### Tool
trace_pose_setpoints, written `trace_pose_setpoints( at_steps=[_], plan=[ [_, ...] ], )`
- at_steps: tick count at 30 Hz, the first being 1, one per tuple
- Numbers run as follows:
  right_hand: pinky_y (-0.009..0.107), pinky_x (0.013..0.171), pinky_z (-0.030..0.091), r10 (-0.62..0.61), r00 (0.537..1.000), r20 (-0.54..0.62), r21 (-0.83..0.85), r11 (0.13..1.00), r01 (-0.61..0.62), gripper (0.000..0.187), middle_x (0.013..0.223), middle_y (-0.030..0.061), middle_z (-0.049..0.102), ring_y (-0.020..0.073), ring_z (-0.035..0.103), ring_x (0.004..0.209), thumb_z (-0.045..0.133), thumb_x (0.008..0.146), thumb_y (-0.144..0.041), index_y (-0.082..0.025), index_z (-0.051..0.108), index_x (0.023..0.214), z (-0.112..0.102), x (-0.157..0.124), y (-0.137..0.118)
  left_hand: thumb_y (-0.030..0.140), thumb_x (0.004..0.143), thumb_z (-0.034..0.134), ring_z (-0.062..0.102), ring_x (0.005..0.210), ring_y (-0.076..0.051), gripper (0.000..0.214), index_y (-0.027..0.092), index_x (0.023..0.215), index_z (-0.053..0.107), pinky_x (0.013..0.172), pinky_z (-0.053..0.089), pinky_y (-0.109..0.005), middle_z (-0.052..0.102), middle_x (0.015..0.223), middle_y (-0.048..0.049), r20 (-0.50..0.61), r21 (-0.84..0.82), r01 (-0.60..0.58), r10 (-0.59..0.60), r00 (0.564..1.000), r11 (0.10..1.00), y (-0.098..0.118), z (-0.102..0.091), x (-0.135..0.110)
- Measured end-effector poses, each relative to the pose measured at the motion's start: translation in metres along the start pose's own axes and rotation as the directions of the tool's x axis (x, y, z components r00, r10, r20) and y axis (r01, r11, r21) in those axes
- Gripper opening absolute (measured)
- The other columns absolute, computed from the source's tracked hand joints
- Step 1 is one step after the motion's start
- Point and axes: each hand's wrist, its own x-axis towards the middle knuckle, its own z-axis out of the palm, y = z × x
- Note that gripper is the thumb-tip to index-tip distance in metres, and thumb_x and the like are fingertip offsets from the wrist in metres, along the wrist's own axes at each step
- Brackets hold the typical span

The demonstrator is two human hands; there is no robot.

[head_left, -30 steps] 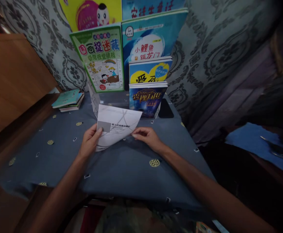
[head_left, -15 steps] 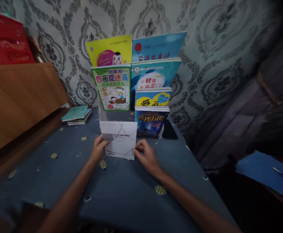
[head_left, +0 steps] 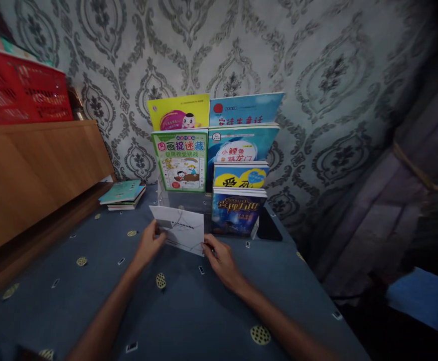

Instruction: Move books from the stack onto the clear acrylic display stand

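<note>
A white booklet with a grey patch and thin printed lines is held between both hands, tilted, in front of a clear stand. Its left edge is pinched by my left hand, and the right edge by my right hand. Behind it a green picture book leans in the stand, with a yellow book behind that. To the right stand a dark blue book, a blue-and-yellow book, a teal book and a blue book, in stepped rows.
A small stack of books lies at the table's back left, beside a wooden cabinet carrying a red basket. A dark flat object lies right of the stand. Patterned blue cloth covers the table; a curtain hangs at right.
The booklet has tilted, its right side dropping and its top leaning toward the stand. Both hands still hold it. My view has tipped upward, so the scene sits lower.
</note>
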Motion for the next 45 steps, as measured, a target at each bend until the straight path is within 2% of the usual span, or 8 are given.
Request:
trace_pose_setpoints(
  at_steps=[5,11,14,21,24,27,32,45],
  plan=[
    [0.029,0.069,0.047,-0.051,0.999,-0.001,-0.026,0.998,0.051,0.019,0.08,0.0021,0.066,0.0203,0.063,0.074,0.045,0.098,-0.026,-0.025,0.063,0.092,0.004,0.016,-0.009,0.03,0.075,0.066,0.063,0.079,-0.019,0.02,0.021,0.093,0.066,0.073,0.048,-0.028,0.069,0.084,-0.0011,-0.062,0.084,-0.092,0.097,0.993,0.992,0.009,-0.011,0.012],
    [0.03,0.069,0.046,-0.145,0.988,-0.061,-0.084,0.987,0.14,0.019,0.081,0.003,0.066,0.0205,0.062,0.072,0.046,0.099,-0.028,-0.024,0.064,0.093,-0.005,0.047,-0.029,0.032,0.082,0.068,0.065,0.086,-0.019,0.022,0.02,0.1,0.065,0.081,0.05,-0.028,0.07,0.092,-0.0018,-0.114,0.037,-0.231,0.234,0.966,0.972,0.04,-0.015,0.036],
    [0.031,0.073,0.046,-0.233,0.969,-0.084,-0.131,0.966,0.221,0.02,0.086,0.0046,0.068,0.0212,0.063,0.077,0.045,0.1,-0.028,-0.024,0.064,0.097,-0.017,0.072,-0.046,0.036,0.085,0.067,0.063,0.081,-0.018,0.019,0.02,0.095,0.064,0.08,0.05,-0.028,0.067,0.088,-0.0019,-0.172,0.03,-0.33,0.33,0.928,0.944,0.06,-0.016,0.054],
    [0.033,0.078,0.046,-0.424,0.895,-0.14,-0.3,0.879,0.37,0.016,0.092,0.0057,0.067,0.0214,0.061,0.084,0.047,0.098,-0.026,-0.022,0.062,0.096,-0.053,0.142,-0.079,0.036,0.093,0.062,0.064,0.086,-0.018,0.018,0.02,0.101,0.063,0.082,0.052,-0.031,0.068,0.092,-0.0036,-0.274,0.087,-0.529,0.531,0.802,0.844,0.098,-0.019,0.107],
    [0.033,0.077,0.045,-0.453,0.876,-0.166,-0.335,0.861,0.382,0.013,0.09,0.0049,0.065,0.0213,0.059,0.084,0.048,0.095,-0.024,-0.023,0.061,0.094,-0.062,0.163,-0.084,0.033,0.094,0.061,0.064,0.089,-0.019,0.018,0.02,0.106,0.063,0.084,0.051,-0.031,0.069,0.097,-0.0038,-0.258,0.115,-0.556,0.566,0.783,0.823,0.099,-0.018,0.125],
    [0.034,0.075,0.043,-0.457,0.869,-0.189,-0.351,0.858,0.375,0.011,0.084,0.0036,0.062,0.0204,0.058,0.079,0.048,0.093,-0.022,-0.023,0.059,0.088,-0.065,0.172,-0.086,0.031,0.092,0.062,0.063,0.087,-0.019,0.016,0.02,0.105,0.063,0.082,0.051,-0.031,0.068,0.095,-0.0032,-0.245,0.12,-0.55,0.561,0.791,0.827,0.092,-0.016,0.136],
    [0.033,0.072,0.042,-0.446,0.875,-0.186,-0.375,0.856,0.356,0.011,0.078,0.0016,0.059,0.0189,0.054,0.075,0.048,0.092,-0.02,-0.024,0.053,0.083,-0.066,0.174,-0.082,0.032,0.089,0.065,0.063,0.089,-0.02,0.018,0.021,0.104,0.063,0.085,0.051,-0.031,0.067,0.094,-0.003,-0.245,0.088,-0.504,0.509,0.825,0.859,0.08,-0.013,0.141],
    [0.033,0.074,0.042,-0.417,0.899,-0.132,-0.37,0.862,0.346,0.012,0.076,0.0013,0.057,0.0186,0.053,0.075,0.047,0.09,-0.017,-0.023,0.049,0.08,-0.069,0.179,-0.078,0.034,0.089,0.064,0.063,0.094,-0.021,0.017,0.02,0.099,0.063,0.086,0.051,-0.031,0.068,0.094,-0.0041,-0.229,0.073,-0.511,0.513,0.827,0.857,0.077,-0.014,0.149]
  ],
)
